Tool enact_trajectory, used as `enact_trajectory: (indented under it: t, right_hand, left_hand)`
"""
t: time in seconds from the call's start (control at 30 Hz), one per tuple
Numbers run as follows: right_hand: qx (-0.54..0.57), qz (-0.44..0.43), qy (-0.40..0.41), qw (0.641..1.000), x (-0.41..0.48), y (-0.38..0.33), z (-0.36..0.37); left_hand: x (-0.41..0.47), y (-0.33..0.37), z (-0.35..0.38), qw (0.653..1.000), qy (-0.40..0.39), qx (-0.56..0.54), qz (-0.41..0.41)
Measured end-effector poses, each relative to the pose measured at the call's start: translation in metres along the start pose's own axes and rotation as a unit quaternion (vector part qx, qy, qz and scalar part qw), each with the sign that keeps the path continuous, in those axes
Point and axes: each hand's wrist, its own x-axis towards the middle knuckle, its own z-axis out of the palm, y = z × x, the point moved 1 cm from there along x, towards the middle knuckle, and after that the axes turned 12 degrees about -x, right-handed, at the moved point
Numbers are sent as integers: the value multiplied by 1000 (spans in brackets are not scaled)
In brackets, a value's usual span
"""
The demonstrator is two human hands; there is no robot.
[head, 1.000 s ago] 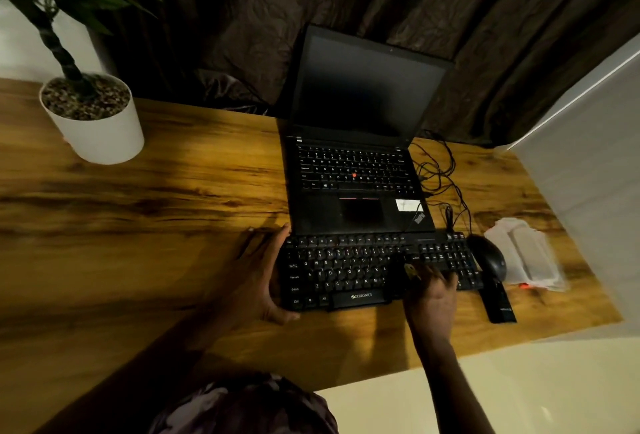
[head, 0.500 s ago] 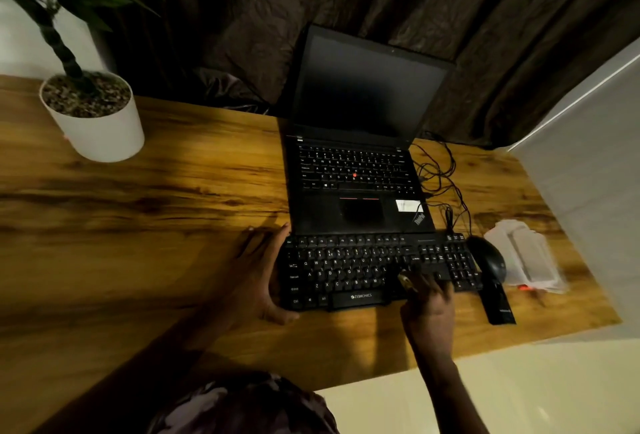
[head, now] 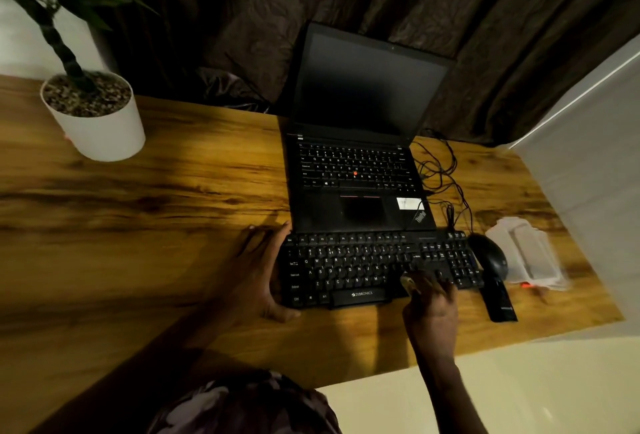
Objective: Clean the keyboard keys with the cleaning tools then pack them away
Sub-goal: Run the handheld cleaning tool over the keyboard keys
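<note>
The left hand (head: 263,271), fingers straight, braces the keyboard (head: 363,262) at its left end, likely steadying it while the right hand (head: 433,312) pinches a small pale tool (head: 409,284) against the keys.

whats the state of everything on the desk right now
laptop: open, screen dark
keyboard: flat on desk, against laptop's front edge
left hand: flat against keyboard's left end
right hand: holds small pale tool on the keys
mouse: untouched, right of keyboard
plastic pack: lying beside mouse
plant pot: upright
</note>
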Motion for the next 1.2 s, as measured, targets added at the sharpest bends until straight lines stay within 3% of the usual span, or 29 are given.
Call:
enact_trajectory:
  t: [0.13, 0.27, 0.47, 0.7, 0.9, 1.1, 1.2]
  right_hand:
    - [-12, 55, -12, 998, 2, -2, 3]
    - [17, 12, -22, 1000, -6, -31, -1]
    - [6, 47, 15, 999, -1, -24, -13]
    - [11, -24, -41, 999, -13, -54, -4]
    - [-12, 48, -70, 996, -6, -41, -4]
    - [-8, -24, -82, 996, -12, -76, -14]
    - [-21, 21, -83, 996, -7, -60, -15]
  left_hand:
    - [0, -2, 1, 1000, -5, 1, -12]
    - [-1, 4, -2, 1000, -5, -10, -15]
    - [0, 0, 0, 999, -5, 5, -37]
    - [-1, 4, -3, 999, -4, -5, -34]
    - [-2, 7, -5, 1000, 3, 1, -20]
    - [0, 5, -4, 999, -5, -3, -34]
    - [-1, 5, -5, 999, -8, -4, -38]
